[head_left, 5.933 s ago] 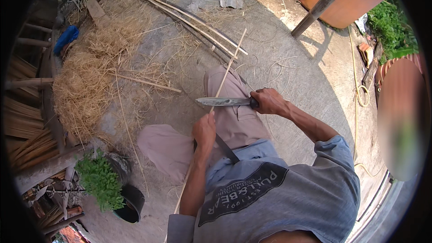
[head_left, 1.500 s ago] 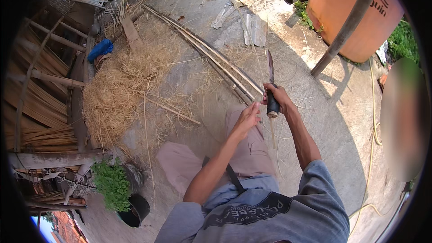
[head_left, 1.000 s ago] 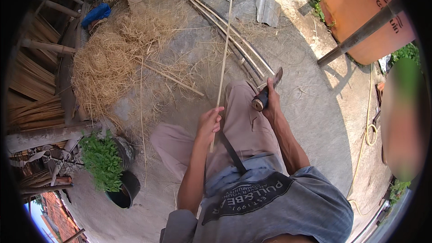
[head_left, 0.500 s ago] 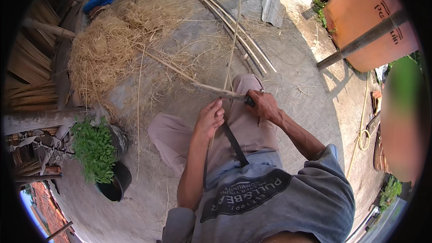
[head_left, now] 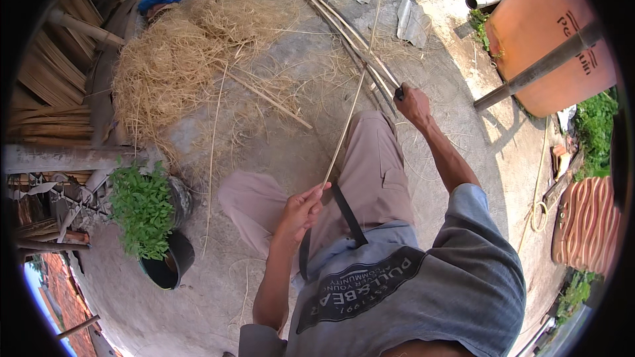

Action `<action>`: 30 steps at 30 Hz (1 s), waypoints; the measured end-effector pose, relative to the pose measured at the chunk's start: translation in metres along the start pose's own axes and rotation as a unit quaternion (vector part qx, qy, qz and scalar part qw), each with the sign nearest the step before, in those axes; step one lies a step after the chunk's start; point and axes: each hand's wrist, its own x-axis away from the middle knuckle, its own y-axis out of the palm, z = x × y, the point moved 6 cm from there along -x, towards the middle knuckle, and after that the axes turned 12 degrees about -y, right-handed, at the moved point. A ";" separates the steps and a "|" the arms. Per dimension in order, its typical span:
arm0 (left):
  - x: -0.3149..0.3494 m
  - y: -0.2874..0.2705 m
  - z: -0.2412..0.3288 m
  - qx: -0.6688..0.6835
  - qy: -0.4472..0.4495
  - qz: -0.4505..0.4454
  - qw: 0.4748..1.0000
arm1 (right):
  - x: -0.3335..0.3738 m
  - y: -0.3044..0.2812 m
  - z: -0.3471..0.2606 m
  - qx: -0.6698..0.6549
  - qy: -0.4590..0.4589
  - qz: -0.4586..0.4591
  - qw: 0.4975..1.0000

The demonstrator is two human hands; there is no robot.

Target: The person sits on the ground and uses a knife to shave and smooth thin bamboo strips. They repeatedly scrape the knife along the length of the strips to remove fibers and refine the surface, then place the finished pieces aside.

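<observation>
Bamboo strip [head_left: 350, 109], thin and pale, was pinched at its near end between the closed fingers [head_left: 311, 193] of the left hand [head_left: 299, 210], above the lap. From there it ran out over the right knee. The right hand [head_left: 413, 102] was clenched around a dark knife handle [head_left: 399, 92] just beside the strip, above the concrete floor [head_left: 456, 73].

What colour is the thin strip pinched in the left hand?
Pale straw-yellow strip, held by the left hand; seen in the head view.

Open concrete [head_left: 456, 73] ahead, straw pile [head_left: 172, 66] left, bamboo poles [head_left: 344, 26] seemingly crossing
</observation>
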 end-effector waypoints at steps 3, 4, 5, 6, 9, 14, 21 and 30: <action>0.022 -0.020 -0.010 -0.007 0.012 0.044 0.999 | 0.019 0.014 -0.082 0.006 -0.215 -0.126 0.969; 0.035 -0.020 -0.013 -0.021 -0.001 0.044 0.999 | 0.014 0.012 -0.075 0.035 -0.212 -0.098 0.972; 0.047 -0.021 -0.018 -0.035 -0.015 0.044 0.998 | 0.000 0.016 -0.042 0.035 -0.094 -0.090 0.991; 0.057 -0.026 -0.024 -0.048 -0.024 0.063 0.997 | -0.011 0.022 0.010 0.028 0.033 -0.049 0.998; 0.071 -0.045 -0.031 -0.099 -0.032 0.114 0.988 | -0.014 0.009 0.118 -0.043 0.203 0.058 0.976; 0.031 -0.066 -0.016 -0.269 0.141 0.296 0.906 | 0.031 -0.020 -0.084 -0.255 -0.031 -0.154 0.954; 0.033 -0.001 0.026 -0.452 0.252 0.412 0.750 | 0.077 -0.032 -0.133 -0.249 -0.204 -0.216 0.922; 0.064 -0.020 -0.004 -0.431 0.232 0.414 0.768 | 0.036 -0.024 -0.093 -0.212 -0.164 -0.179 0.947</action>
